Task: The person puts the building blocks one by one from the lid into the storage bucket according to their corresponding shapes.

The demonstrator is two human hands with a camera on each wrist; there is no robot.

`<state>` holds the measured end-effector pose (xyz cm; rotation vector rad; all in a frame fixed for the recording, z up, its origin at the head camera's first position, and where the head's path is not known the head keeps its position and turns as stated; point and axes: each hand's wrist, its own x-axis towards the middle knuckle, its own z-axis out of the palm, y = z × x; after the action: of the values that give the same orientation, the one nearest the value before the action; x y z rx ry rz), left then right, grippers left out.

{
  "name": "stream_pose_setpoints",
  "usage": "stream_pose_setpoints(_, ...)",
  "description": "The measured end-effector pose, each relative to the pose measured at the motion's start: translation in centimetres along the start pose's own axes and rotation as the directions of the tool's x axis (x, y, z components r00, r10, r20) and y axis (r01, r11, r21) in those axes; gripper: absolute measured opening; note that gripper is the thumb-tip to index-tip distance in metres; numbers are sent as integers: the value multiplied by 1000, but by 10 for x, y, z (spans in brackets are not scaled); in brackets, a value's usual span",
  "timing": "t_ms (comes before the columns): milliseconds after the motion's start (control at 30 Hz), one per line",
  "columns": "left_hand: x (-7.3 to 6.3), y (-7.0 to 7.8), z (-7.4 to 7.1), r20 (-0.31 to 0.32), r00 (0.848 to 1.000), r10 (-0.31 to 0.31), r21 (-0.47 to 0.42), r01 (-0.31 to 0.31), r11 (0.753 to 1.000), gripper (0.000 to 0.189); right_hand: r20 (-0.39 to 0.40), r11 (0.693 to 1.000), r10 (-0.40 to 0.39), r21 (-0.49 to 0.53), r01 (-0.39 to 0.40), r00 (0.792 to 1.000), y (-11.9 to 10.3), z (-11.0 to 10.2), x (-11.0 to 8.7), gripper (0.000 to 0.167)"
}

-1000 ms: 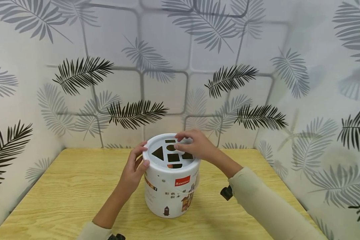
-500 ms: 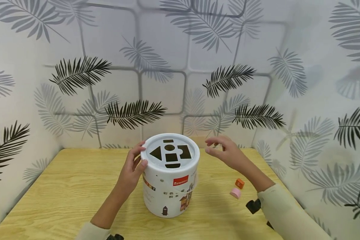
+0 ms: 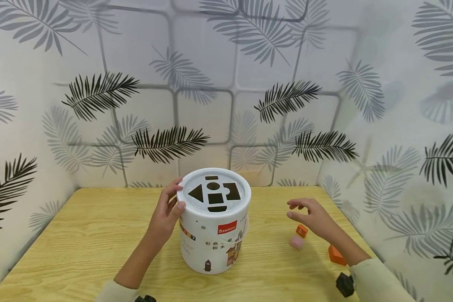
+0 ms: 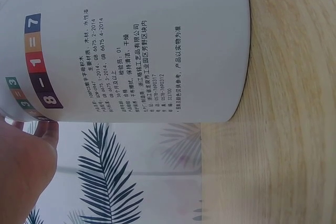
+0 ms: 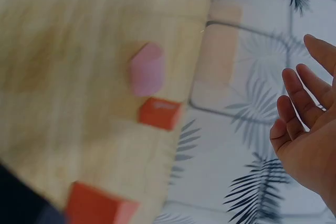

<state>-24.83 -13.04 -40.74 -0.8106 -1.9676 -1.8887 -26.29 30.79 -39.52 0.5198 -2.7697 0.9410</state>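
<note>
A white toy-block bucket [image 3: 213,241] with printed pictures and lettering stands upright on the table. Its white lid [image 3: 232,206] has dark cut-outs, among them a triangle, a circle and a square. My left hand [image 3: 167,212] holds the bucket's upper left side, fingers at the lid's rim and thumb lower down. To the right of the bucket, my right hand [image 3: 310,217] is in the air with loosely bent fingers and nothing in them. Below it on the table are a small orange block [image 3: 302,230] and a pink rounded block [image 3: 296,242].
A larger orange block [image 3: 337,255] lies farther right, partly covered by the right forearm. The wooden table [image 3: 98,235] ends at a wall [image 3: 211,109] with leaf patterns. A thin handle [image 3: 246,230] hangs on the bucket's right side.
My right hand has left the lid, moving right and down toward the blocks. Those blocks have come into view as the arm moved. The left hand stays on the bucket.
</note>
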Motion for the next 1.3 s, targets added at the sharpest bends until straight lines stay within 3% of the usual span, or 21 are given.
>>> stream_pose_setpoints(267,0,3,2,0,1000,-1,-3,1,1000,41,-44,996,87,-28,-88,995,41,5,-21,37)
stream_pose_setpoints(567,0,2,0,-2,1000,-7,-10,7,1000,41,-39,991,127,-46,-129,991,69,12,-29,35)
stream_pose_setpoints(767,-1,1,0,5,1000,-5,-17,5,1000,41,-13,992,111,-64,-112,994,78,18,-30,32)
stream_pose_setpoints(1300,1,1,0,8,1000,5,-10,-5,1000,41,22,978,199,-76,-196,980,84,24,-32,31)
